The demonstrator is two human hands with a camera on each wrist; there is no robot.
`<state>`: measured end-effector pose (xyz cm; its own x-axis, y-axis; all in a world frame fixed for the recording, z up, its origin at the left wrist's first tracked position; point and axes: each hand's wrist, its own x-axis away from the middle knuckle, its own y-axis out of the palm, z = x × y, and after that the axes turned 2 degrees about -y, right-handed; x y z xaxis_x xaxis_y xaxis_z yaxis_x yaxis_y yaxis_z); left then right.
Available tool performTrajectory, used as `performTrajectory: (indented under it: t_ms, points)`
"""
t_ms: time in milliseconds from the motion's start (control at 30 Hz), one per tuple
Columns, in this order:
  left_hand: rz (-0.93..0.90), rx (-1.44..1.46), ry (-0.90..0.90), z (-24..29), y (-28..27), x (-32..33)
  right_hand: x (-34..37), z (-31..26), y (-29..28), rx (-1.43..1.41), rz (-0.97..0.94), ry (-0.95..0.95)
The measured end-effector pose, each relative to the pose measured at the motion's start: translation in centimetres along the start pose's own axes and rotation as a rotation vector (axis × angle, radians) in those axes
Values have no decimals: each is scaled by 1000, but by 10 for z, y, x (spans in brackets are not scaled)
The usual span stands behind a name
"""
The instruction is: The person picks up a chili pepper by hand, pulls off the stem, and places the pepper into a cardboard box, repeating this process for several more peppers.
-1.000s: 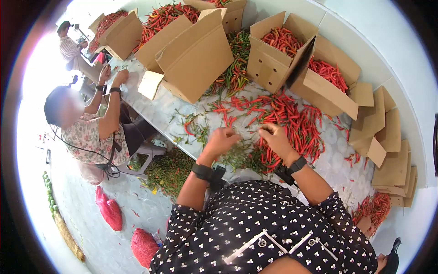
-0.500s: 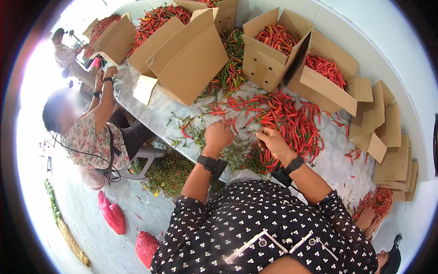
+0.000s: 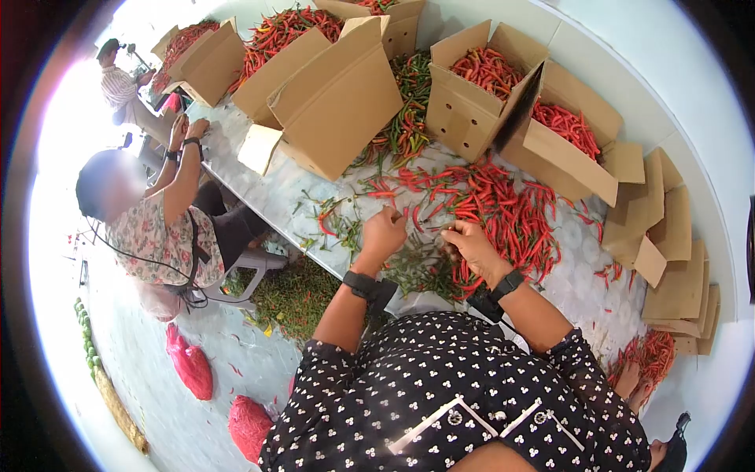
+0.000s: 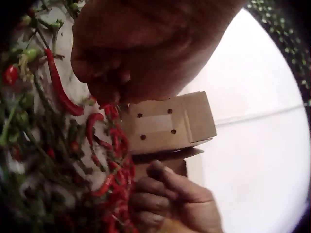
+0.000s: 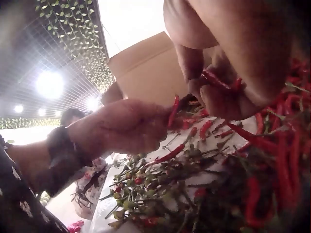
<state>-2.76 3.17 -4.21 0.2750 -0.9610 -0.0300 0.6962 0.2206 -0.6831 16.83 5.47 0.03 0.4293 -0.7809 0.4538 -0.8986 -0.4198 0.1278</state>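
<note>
While the two hands are close together above the worktop (image 3: 582, 275), the right hand (image 3: 476, 248) has its grip clamped on a red chilli (image 5: 216, 79), held between bent fingers. The left hand (image 3: 384, 236) faces it, just apart, its fingers bent together; another red chilli (image 5: 173, 111) shows nearly upright at their tips, and I cannot tell whether that grip pinches it. Below and between the hands lies a loose scatter of green stalks (image 3: 425, 271), and just beyond the right hand a broad pile of red chillies (image 3: 515, 212) spreads over the worktop. Open cardboard boxes (image 3: 464, 110), several filled with chillies, line the far side. To the left, a person (image 3: 169, 244) in a floral shirt sits at the worktop's edge.
</note>
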Motion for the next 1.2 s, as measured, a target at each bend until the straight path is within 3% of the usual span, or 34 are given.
performTrajectory:
  t_ms: [67, 133, 233, 467, 533, 567, 633, 733, 867, 933, 967, 1033, 1067, 1167, 1200]
  points:
    - [33, 140, 18, 1, 1, 5, -2, -1, 3, -26, -13, -42]
    - [-357, 808, -239, 19, -6, 12, -4, -4, 7, -53, -26, -83]
    - [-473, 865, -250, 33, -8, 22, -4, -12, 12, -113, -75, -113]
    - [-486, 789, -199, 50, -17, 27, 3, -19, 14, 7, 31, -207]
    - [-257, 615, -57, 61, -24, 30, 6, -21, 8, 303, -8, -326]
    - [-259, 614, -57, 60, -22, 30, 6, -20, 6, 302, -7, -325]
    - [-121, 395, 189, 56, -19, 29, 1, -12, 1, 481, -111, -279]
    - [-131, 289, 238, 53, -18, 33, -5, 0, -1, 578, -171, -313]
    - [-222, 406, 109, 46, -13, 37, 0, 4, 0, 568, -205, -391]
    - [-489, 624, -156, 43, -15, 36, 3, 0, 1, 670, -250, -493]
    - [-489, 623, -155, 40, -15, 36, 4, -2, 1, 670, -250, -495]
    - [-585, 969, -280, 36, -14, 35, 7, -6, 3, 624, -244, -440]
    - [-587, 967, -280, 33, -16, 33, 9, -9, 2, 622, -242, -440]
    - [-240, 364, -187, 10, -16, 16, 10, -10, -6, 560, -121, -344]
    - [-245, 362, -188, 10, -18, 13, 9, -9, -9, 465, -110, -294]
